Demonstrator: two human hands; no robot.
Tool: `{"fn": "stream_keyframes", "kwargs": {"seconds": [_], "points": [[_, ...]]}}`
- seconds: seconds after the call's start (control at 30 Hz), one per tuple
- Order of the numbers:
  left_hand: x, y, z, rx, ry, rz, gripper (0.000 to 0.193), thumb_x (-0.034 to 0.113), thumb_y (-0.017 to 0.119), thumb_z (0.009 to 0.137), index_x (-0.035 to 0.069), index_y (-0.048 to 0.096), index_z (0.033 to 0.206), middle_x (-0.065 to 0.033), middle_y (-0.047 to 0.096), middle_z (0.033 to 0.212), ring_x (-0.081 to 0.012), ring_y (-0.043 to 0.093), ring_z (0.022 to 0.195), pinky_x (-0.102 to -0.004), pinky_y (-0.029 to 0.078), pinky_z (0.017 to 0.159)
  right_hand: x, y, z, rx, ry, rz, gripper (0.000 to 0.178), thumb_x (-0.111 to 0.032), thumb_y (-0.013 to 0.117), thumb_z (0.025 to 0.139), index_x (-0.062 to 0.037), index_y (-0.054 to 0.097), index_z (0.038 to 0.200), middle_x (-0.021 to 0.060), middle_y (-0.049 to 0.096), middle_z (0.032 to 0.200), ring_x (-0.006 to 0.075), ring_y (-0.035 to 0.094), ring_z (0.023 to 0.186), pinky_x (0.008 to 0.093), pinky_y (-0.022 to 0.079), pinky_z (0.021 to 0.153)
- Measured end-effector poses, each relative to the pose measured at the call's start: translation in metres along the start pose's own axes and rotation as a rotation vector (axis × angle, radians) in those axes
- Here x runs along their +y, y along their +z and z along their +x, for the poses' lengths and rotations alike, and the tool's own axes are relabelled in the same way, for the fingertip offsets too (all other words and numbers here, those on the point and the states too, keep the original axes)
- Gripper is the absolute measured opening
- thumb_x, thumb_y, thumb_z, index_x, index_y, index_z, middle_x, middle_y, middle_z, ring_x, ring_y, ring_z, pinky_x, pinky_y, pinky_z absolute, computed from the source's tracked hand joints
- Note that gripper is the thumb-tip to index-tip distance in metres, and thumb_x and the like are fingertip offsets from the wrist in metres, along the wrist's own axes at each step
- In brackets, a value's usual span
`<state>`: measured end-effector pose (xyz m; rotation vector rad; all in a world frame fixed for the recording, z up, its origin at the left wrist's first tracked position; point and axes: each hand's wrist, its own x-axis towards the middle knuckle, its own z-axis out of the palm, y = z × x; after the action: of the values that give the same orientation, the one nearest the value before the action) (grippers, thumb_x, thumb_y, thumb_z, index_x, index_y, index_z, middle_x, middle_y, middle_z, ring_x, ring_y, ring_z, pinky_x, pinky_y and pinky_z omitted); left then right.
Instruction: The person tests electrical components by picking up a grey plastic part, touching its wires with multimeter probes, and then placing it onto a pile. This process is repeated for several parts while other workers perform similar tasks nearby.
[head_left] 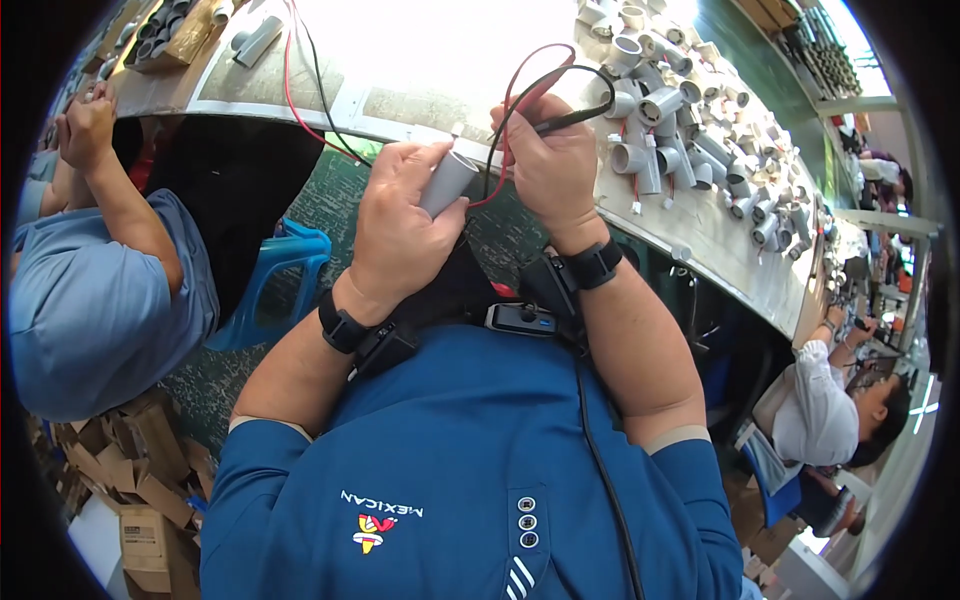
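My left hand [398,232] is closed around a short grey plastic tube [449,182], tilted with its open end up and to the right. A small white connector [457,130] shows just beyond the tube's rim. My right hand [556,172] pinches a black test probe [566,121] and a red one close together, to the right of the tube. Their red and black leads loop above and below this hand. The probe tips are hidden by my fingers. Both hands are held over the table's near edge.
Many grey tubes with wires and white connectors are piled on the table [400,105] at the right. Another grey tube piece [260,42] lies at the far left, near a cardboard box [185,45]. A co-worker sits at left beside a blue stool [275,285]; another person sits far right.
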<state>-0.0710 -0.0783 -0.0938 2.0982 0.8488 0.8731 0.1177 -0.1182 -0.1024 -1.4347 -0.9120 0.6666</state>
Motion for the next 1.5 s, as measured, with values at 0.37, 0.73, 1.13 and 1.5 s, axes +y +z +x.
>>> {"fn": "stream_keyframes", "kwargs": {"seconds": [0.37,0.73,1.13,1.5], "points": [[-0.023,-0.007,-0.003,-0.020,-0.005,-0.204,0.056,0.000,0.079,0.076,0.003,0.066,0.131,-0.0175,0.062,0.120,-0.0340,0.063,0.108,-0.0397,0.053,0.095,-0.001,-0.012,-0.018,0.001,-0.061,-0.018,0.010,-0.005,0.068,0.100,0.0019,0.072,0.106,0.0075,0.078,0.092,0.0116,0.072,0.080,0.0250,0.055,0.066],[-0.023,0.008,-0.004,-0.122,0.015,-0.093,0.054,0.004,0.079,0.077,0.002,0.067,0.130,-0.0185,0.063,0.120,-0.0366,0.066,0.108,-0.0407,0.055,0.096,-0.002,0.007,0.000,0.001,-0.034,-0.121,0.008,-0.006,0.068,0.100,0.0009,0.072,0.103,0.0065,0.078,0.089,0.0095,0.069,0.075,0.0238,0.054,0.064],[-0.019,0.011,-0.007,-0.098,0.013,-0.055,0.052,0.005,0.076,0.077,0.002,0.069,0.129,-0.0192,0.064,0.119,-0.0370,0.068,0.104,-0.0420,0.058,0.092,-0.001,0.012,0.003,-0.038,-0.034,-0.242,0.009,-0.004,0.067,0.100,0.0013,0.072,0.104,0.0069,0.078,0.093,0.0097,0.071,0.078,0.0234,0.055,0.066],[-0.020,0.011,-0.003,-0.073,0.038,-0.069,0.053,0.006,0.076,0.077,0.002,0.069,0.129,-0.0188,0.065,0.118,-0.0365,0.069,0.103,-0.0417,0.058,0.091,0.007,0.009,0.002,-0.088,-0.028,-0.123,0.009,-0.004,0.067,0.101,0.0007,0.072,0.108,0.0076,0.078,0.095,0.0102,0.072,0.081,0.0228,0.056,0.068]]}}
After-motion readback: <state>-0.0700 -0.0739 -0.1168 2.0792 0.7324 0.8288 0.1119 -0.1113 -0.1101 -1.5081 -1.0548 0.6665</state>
